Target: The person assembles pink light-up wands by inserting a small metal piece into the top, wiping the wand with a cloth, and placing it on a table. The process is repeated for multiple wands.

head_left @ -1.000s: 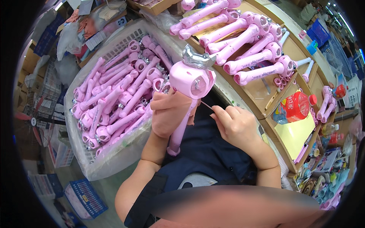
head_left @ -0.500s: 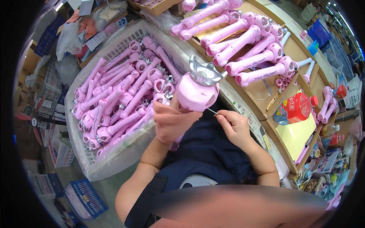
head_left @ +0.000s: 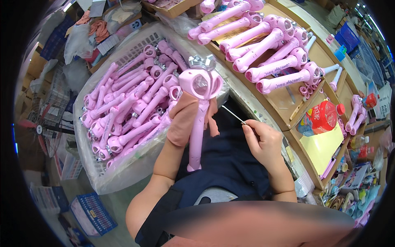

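A pink toy wand (head_left: 198, 127) with a round, windowed head and a silver crown (head_left: 201, 62) stands nearly upright in front of my body. My left hand (head_left: 183, 117), covered by a brownish-pink glove or cloth, is closed round the wand just below its head. A loose flap of that covering hangs on the wand's other side. To the right, my bare right hand (head_left: 263, 142) pinches a thin metal rod (head_left: 233, 115) between thumb and fingers. The rod points up and left toward the wand, its tip apart from the handle.
At the left, a plastic-lined basket (head_left: 88, 164) holds many similar pink wands (head_left: 140, 101). On the right, a wooden tray (head_left: 263, 99) bears more wands, a red-labelled bottle (head_left: 323, 117) and a yellow paper sheet (head_left: 321, 150). Blue crates (head_left: 92, 214) sit on the floor.
The wand has turned upright, so its handle and head window now show, and it has shifted left. My right hand with the rod has moved slightly right and down, away from the wand head.
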Demonstrator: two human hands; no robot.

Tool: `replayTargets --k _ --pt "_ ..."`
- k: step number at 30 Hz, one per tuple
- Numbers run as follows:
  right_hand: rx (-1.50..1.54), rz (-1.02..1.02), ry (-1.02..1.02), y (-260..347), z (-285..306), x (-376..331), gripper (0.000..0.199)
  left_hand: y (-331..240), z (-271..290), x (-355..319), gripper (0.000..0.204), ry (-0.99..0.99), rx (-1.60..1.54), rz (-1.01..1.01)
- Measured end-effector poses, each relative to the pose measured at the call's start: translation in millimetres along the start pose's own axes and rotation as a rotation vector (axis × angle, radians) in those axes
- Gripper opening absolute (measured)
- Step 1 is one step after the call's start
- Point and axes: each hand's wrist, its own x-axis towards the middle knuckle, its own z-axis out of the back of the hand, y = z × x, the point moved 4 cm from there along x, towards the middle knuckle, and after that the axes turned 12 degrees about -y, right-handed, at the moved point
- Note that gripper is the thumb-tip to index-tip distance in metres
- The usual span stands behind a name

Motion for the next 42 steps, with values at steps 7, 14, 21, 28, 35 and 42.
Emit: replayTargets --k 7,14,21,28,35,42 --pt "-0.055 0.131 -0.004 18.8 -18.4 8.3 0.008 -17.2 -31.2 -4.5 0.047 -0.01 -0.094 -0.33" --pt "-0.094 0.192 -0.019 27.9 -19.0 10.5 0.007 -11.3 -17.5 -11.5 0.041 -0.015 0.081 -0.158" --pt "0.209 -0.175 0.173 0.7 -23.5 6.2 0.019 -21.3 -9.3 -28.2 0.012 -0.13 1.262 -0.758" --pt "0.849 -1.043 0.674 -41.3 -34.3 -7.5 0.033 -7.0 1.5 -36.8 0.049 -0.473 1.361 -0.993" --pt "0.437 -0.495 0.489 -37.9 -29.8 -8.9 0.028 16.0 31.7 -16.8 0.04 -0.381 1.117 -0.459" --pt "0.247 -0.184 0.388 -39.2 -28.4 -6.3 0.021 4.0 10.2 -23.5 0.025 -0.316 1.238 -0.722"
